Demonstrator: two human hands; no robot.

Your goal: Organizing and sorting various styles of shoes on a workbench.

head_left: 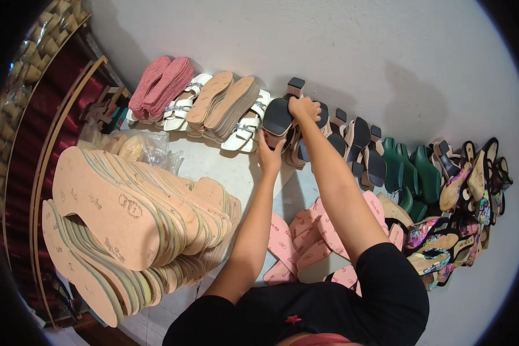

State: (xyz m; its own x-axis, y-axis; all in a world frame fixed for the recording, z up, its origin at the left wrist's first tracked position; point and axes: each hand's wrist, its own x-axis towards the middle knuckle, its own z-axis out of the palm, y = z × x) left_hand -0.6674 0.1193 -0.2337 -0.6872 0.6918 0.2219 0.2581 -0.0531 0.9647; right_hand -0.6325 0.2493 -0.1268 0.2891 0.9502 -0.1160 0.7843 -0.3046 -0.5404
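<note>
Both hands are on a heeled shoe (278, 117) whose black sole faces up, its block heel toward the wall. My left hand (270, 153) grips its near end from below, with the thumb and fingers around it. My right hand (305, 109) is closed on its right side, close to the heel, and partly hides it. Just left of the shoe stands a white strapped sandal (245, 131). To the right, several more black-soled heeled shoes (360, 135) lie in a row, soles showing.
Tan insole stacks (234, 105) and a red insole stack (161, 86) line the wall. Larger tan insole stacks (109, 207) stand front left, beside a clear plastic bag (147, 147). Pink printed insoles (311, 230) lie under my right arm. Green shoes (412, 170) and floral sandals (435, 248) sit at right.
</note>
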